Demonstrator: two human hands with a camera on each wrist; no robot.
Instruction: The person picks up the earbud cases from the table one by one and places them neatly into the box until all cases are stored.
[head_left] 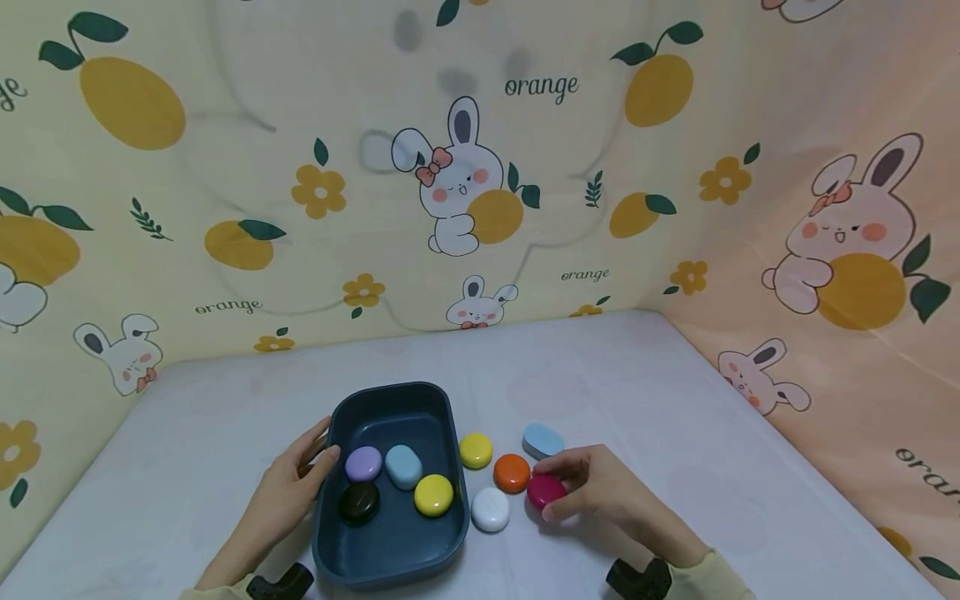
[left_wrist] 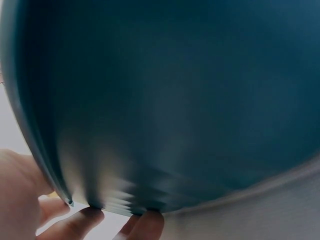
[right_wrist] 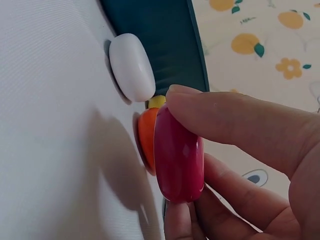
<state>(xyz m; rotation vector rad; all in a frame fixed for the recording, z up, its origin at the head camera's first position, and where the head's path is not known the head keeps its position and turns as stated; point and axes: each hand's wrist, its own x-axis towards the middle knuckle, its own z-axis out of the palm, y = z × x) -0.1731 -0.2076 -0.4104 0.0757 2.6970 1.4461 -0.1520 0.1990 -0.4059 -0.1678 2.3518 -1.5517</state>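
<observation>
My right hand (head_left: 588,483) pinches a glossy magenta pebble-shaped piece (right_wrist: 179,157) between thumb and fingers; the right wrist view has it just above the white surface, its shadow beside it. At the left side of a dark blue rectangular tray (head_left: 390,550), my left hand (head_left: 288,483) grips the wall, thumb at the rim and fingers along the outside. Inside the tray lie a lilac piece (head_left: 363,464), a light blue piece (head_left: 403,467), a black piece (head_left: 359,503) and a yellow piece (head_left: 433,496). The left wrist view is mostly filled by the tray's wall (left_wrist: 175,100).
Right of the tray, another yellow piece (head_left: 476,451), an orange piece (head_left: 512,473), a white piece (head_left: 491,510) and a second light blue piece (head_left: 543,441) lie on the white-covered table (head_left: 600,375). Printed cloth walls (head_left: 337,100) stand behind and at the sides.
</observation>
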